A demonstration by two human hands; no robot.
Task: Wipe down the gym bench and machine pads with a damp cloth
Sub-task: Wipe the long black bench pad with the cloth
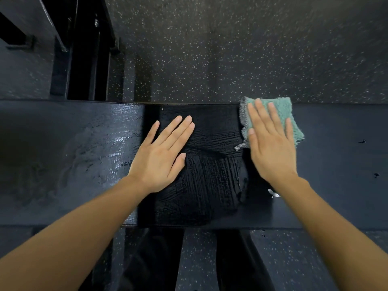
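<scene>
Mid-wipe, the flat right hand (270,141) presses the cloth (281,111) on the bench (336,164), left hand (161,152) flat too; the dry right side looks next.

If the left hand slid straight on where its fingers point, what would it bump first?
Probably nothing: the left hand would cross wet bench pad, pass left of the green cloth, and run off the far edge over speckled floor.
</scene>
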